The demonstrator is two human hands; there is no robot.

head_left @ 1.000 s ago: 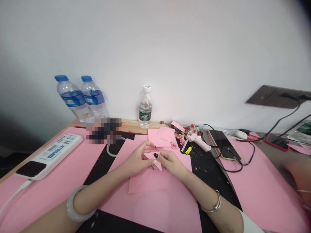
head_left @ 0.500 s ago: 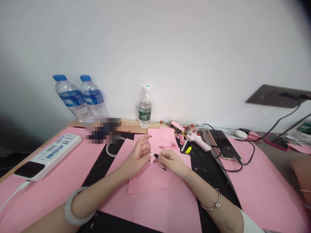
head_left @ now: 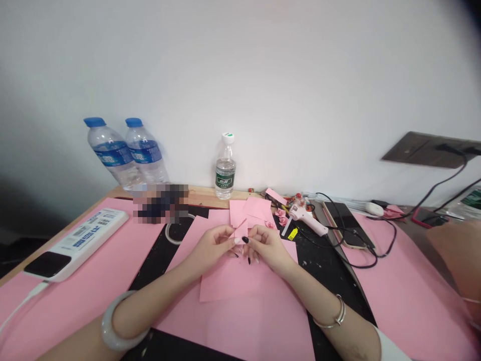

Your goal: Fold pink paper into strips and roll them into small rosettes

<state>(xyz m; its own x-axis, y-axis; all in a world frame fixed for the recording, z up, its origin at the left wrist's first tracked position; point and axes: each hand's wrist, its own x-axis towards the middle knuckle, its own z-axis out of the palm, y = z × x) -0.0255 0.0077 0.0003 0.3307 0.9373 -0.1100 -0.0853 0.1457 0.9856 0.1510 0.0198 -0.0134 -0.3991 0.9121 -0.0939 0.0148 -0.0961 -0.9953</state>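
Observation:
Between my two hands is a small piece of pink paper (head_left: pixel 241 231), partly folded, with one corner pointing up. My left hand (head_left: pixel 218 243) pinches its left side between thumb and fingers. On the other side my right hand (head_left: pixel 265 245), with dark nails, pinches it too, and the thumbs nearly meet. Below lie larger pink sheets (head_left: pixel 240 311). Just beyond my hands are smaller pink paper squares (head_left: pixel 257 206) and several pink paper roses (head_left: pixel 281 216). My fingers cover part of the held paper.
A pink glue gun (head_left: pixel 306 219) lies to the right among black cables, beside a phone (head_left: pixel 349 225). A water bottle (head_left: pixel 225 173) stands by the wall; two blue-capped bottles (head_left: pixel 112 153) lean at left. A white power bank (head_left: pixel 77 245) is at left. Another person's arm (head_left: pixel 456 250) shows at right.
My hands have drawn level on either side of the paper, and it has gone from a flatter, open piece to a folded, narrower shape. Another person's arm reaches further in at right.

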